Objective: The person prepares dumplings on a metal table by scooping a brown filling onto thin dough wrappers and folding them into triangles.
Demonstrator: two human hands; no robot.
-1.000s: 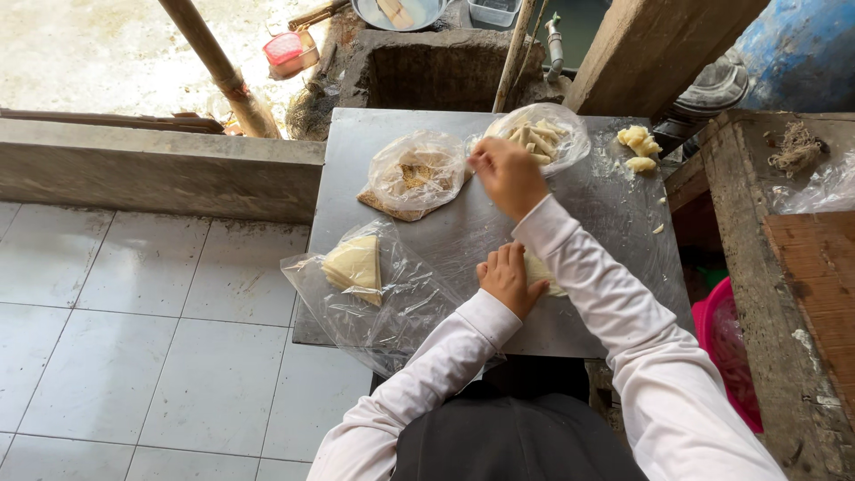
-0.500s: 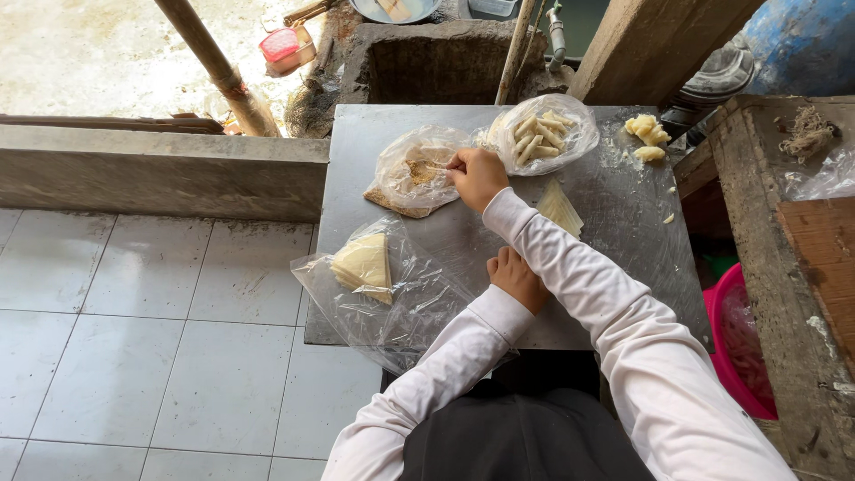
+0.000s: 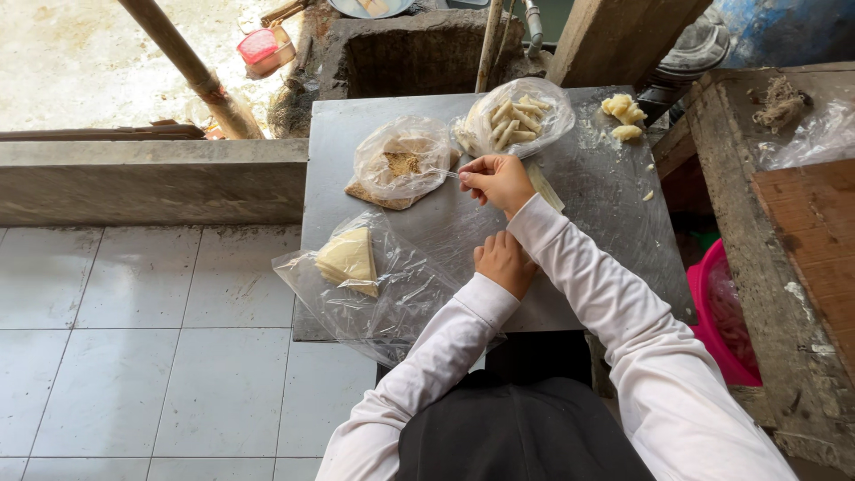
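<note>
Beside the grey metal tabletop (image 3: pixel 614 214) we see a pale tiled floor (image 3: pixel 134 356) and a low concrete ledge (image 3: pixel 151 178). Beyond it a slanted wooden pole (image 3: pixel 187 67) crosses near a small red plastic container (image 3: pixel 263 44). A square concrete basin (image 3: pixel 410 58) stands behind. At the right, a rough wooden bench (image 3: pixel 784 232) flanks a pink plastic basket (image 3: pixel 721 312).
</note>
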